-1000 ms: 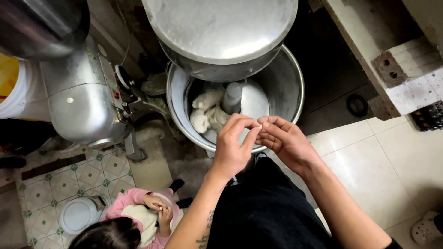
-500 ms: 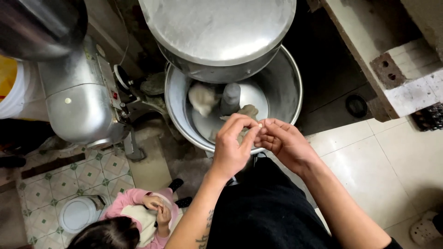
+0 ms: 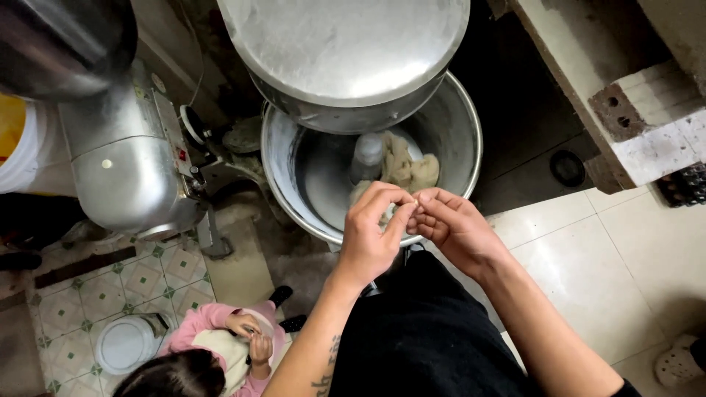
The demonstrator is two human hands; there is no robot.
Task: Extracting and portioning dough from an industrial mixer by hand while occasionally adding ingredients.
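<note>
Two hands meet fingertip to fingertip over a mixer bowl of dough.

The left hand (image 3: 371, 239) and right hand (image 3: 452, 224) touch at the fingertips above the near rim of the steel mixing bowl (image 3: 287, 184); whether they pinch anything is unclear. Pale dough (image 3: 408, 169) lies inside, beside the hook. A metal lid (image 3: 346, 44) overhangs the bowl. Lower left, another person in a pink sleeve (image 3: 202, 320) crouches on the tiled floor.
</note>
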